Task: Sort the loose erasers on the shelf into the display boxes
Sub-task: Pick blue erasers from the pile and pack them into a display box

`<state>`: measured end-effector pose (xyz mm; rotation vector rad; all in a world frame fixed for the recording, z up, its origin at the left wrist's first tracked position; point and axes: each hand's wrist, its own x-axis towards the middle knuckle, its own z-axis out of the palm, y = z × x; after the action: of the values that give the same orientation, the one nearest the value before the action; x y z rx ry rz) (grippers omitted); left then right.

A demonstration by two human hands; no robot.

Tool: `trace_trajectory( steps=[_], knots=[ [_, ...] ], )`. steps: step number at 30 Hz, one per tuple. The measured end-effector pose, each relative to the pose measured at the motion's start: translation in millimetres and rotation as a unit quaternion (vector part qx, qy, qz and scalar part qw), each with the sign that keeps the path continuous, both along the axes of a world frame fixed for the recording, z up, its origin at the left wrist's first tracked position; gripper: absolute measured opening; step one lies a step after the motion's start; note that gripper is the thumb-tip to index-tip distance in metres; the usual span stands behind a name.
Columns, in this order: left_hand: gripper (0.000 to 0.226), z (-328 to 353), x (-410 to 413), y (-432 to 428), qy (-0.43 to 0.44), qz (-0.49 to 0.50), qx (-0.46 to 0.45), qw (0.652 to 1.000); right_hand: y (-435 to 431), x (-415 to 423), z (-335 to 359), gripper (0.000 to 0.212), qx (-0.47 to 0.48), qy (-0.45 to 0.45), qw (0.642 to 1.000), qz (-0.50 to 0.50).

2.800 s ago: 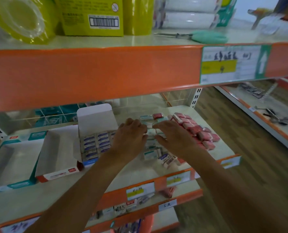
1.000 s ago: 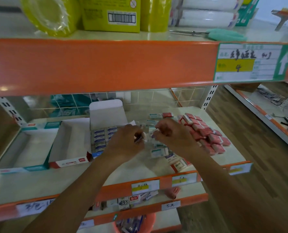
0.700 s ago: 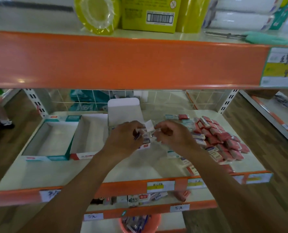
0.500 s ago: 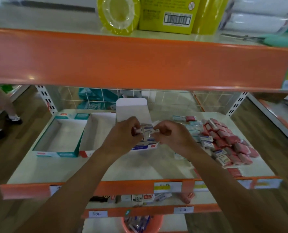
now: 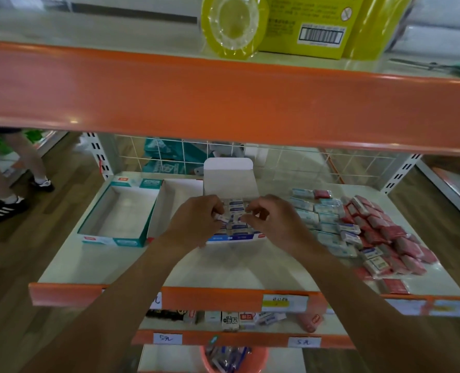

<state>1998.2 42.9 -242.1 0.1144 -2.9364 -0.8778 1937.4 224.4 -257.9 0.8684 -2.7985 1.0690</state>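
The box [image 5: 236, 239] is largely covered by the left hand [image 5: 196, 224] and right hand [image 5: 277, 224]. An eraser [image 5: 221, 217] pinched by the left hand is mostly hidden; whether anything is held by the right hand cannot be told. Print on the loose erasers [image 5: 328, 219] is blurred. The yellow carton [image 5: 304, 25] is cut by the top edge, the bucket [image 5: 261, 360] by the bottom.

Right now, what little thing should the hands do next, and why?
Probably set the small eraser, pinched by the left hand, down into the blue-fronted box. That hand and the right hand are right above the box, which already holds rows of similar white erasers, and a pile of loose erasers waits on the shelf beside it.
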Motion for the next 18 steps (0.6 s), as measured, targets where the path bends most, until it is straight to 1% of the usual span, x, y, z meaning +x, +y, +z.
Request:
trace_trajectory(
  steps=[2,6,9,12,14,16,18],
  knots=[
    [0.017,-3.3,2.8,2.6,0.005,-0.002,-0.037,0.999,-3.0,-0.6,-2.8,0.021,0.017,0.028,0.999,0.006],
    [0.036,-7.5,4.7,4.1,0.053,-0.011,-0.128,0.99,-6.4,-1.2,-6.3,0.018,0.021,0.04,0.999,0.023],
    [0.039,-9.3,2.7,-2.9,0.05,-0.021,-0.186,0.981,-6.3,-0.3,-6.9,0.017,0.043,0.072,0.996,0.035],
    [0.036,-10.3,3.3,-7.3,0.044,-0.03,-0.19,0.98,-5.8,-2.6,-9.6,0.017,0.055,0.098,0.993,0.038],
    [0.035,-11.6,5.0,-8.1,0.048,-0.033,-0.179,0.982,-5.4,-5.7,-13.6,0.017,0.081,0.112,0.99,0.041],
    [0.033,-12.9,6.5,-8.3,0.052,-0.039,-0.174,0.983,-5.4,-8.0,-17.4,0.02,0.116,0.114,0.986,0.048],
    [0.032,-12.8,6.4,-8.6,0.052,-0.044,-0.169,0.983,-6.2,-8.2,-18.3,0.021,0.131,0.111,0.984,0.048]
  ],
)
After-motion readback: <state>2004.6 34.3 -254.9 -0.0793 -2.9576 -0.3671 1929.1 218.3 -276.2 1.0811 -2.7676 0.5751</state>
